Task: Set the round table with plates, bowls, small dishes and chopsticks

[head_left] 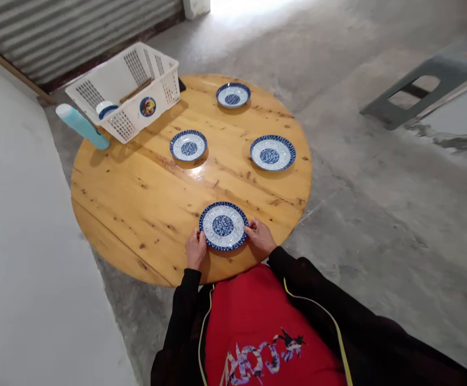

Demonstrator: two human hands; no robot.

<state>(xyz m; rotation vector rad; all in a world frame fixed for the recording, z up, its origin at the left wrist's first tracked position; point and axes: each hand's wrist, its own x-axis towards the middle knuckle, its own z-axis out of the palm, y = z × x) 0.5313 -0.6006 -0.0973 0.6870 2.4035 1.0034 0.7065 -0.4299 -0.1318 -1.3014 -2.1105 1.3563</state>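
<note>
A blue-and-white patterned plate [222,225] is at the near side of the round wooden table [136,198]. My left hand [195,249] grips its left rim, and my right hand [260,236] grips its right rim with the thumb over the edge. Whether the plate rests on the wood or hangs just above it, I cannot tell. Three more plates in the same pattern lie farther off: a left plate [188,146], a right plate [272,153] and a far plate [233,95].
A white plastic basket [132,120] stands at the table's far left, with a bowl [106,109] and a brown stick-like item [135,90] inside. Beside it is a light-blue bottle [82,126]. A grey stool [422,86] stands on the floor to the right; a white wall [28,241] runs along the left.
</note>
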